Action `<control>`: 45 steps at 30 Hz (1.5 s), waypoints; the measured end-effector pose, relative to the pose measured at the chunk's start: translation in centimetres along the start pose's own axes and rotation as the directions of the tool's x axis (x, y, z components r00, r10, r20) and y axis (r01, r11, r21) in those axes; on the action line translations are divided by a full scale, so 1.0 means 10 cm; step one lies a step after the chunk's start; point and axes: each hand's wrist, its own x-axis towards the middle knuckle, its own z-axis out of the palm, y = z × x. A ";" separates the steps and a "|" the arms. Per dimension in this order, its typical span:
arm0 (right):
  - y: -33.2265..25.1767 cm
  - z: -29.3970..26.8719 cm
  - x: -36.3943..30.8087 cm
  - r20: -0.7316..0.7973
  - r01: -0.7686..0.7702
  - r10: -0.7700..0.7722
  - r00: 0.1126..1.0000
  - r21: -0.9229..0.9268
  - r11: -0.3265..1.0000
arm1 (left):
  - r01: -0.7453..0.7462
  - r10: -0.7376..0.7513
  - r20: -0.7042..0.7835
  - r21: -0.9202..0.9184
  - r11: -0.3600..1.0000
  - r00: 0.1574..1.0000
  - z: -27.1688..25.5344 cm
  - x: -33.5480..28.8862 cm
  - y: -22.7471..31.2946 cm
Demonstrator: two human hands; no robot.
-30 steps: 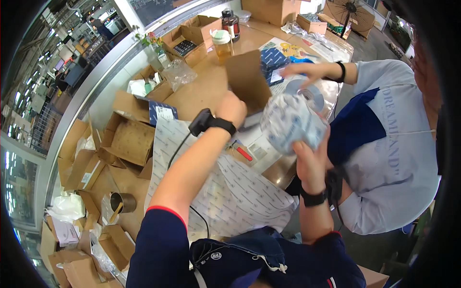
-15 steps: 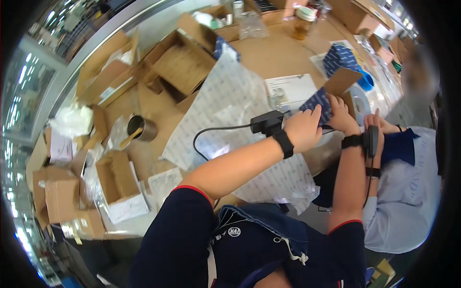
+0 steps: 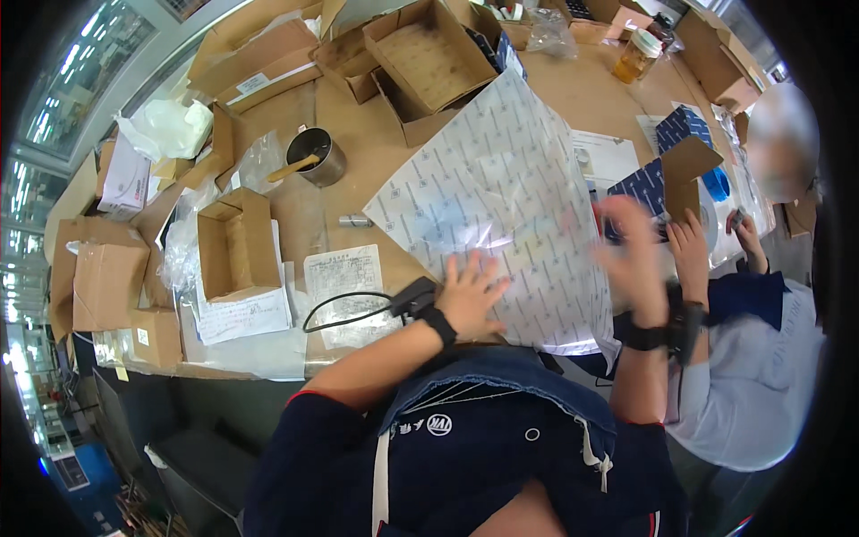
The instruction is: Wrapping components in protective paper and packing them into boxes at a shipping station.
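Note:
My left hand (image 3: 472,295) lies flat with fingers spread on the near edge of a large white sheet of printed wrapping paper (image 3: 501,170). Motion blurs my right hand (image 3: 637,259), raised at the sheet's right side; its thumb stands apart from the fingers and nothing shows in it. Just beyond it is a blue patterned carton (image 3: 640,190) with a brown cardboard flap (image 3: 693,166) standing up. A co-worker's hand (image 3: 689,255) touches this carton from the right. Black straps with small devices circle both my wrists.
At the left stand a metal cup (image 3: 329,170) with a wooden-handled tool, an open small box (image 3: 234,246) on papers and several cartons. A small metal cylinder (image 3: 355,221) lies beside the sheet. Stacked open boxes (image 3: 429,58) and a yellow-liquid jar (image 3: 637,55) are at the back.
My left hand has left the blue carton and come down left onto the sheet. My right hand has let go of the carton. The co-worker's hand is now at it.

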 end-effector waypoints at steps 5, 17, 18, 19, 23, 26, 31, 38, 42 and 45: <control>0.31 0.51 -0.74 0.283 -0.462 0.639 0.715 -0.496 0.736 | -0.251 0.252 0.015 -0.068 0.966 0.968 0.23 0.22 0.02; -0.28 0.16 -0.25 0.107 -0.317 0.318 0.942 -0.018 0.948 | -0.245 0.242 0.068 0.043 0.968 0.968 -0.02 1.07 -0.06; -0.35 0.21 -0.09 0.086 -0.153 0.151 0.985 0.013 0.988 | -0.288 0.274 0.147 0.077 0.955 0.950 -0.04 1.10 0.03; -0.28 0.32 -0.02 0.123 -0.062 0.058 0.991 0.027 0.998 | -0.334 0.300 0.220 0.137 0.933 0.928 -0.09 1.10 0.19; 0.21 1.01 0.12 0.327 -0.126 0.164 0.931 -0.136 0.983 | -0.197 0.216 -0.097 0.180 0.964 0.971 0.47 1.13 0.09; 0.47 1.17 0.27 0.277 -0.347 0.513 0.813 -0.477 0.807 | -0.131 0.139 -0.029 0.197 0.972 0.990 0.25 0.97 0.17; 0.50 1.23 1.05 0.387 -0.369 0.507 0.770 -0.379 0.849 | -0.252 0.255 0.002 -0.147 0.956 0.967 0.13 0.39 0.41; 1.17 1.52 2.13 -0.154 -0.491 0.621 0.768 0.480 0.727 | -0.198 0.199 0.038 -0.029 0.980 0.979 0.15 0.32 0.08; 1.53 1.74 2.39 0.184 -0.449 0.773 0.607 0.882 0.143 | -0.185 0.194 0.106 -0.086 0.979 0.975 0.20 0.31 -0.03; 1.23 1.68 2.42 0.304 -0.325 0.602 0.739 0.942 -0.076 | -0.144 0.152 0.219 -0.051 0.988 0.964 0.11 0.27 -0.02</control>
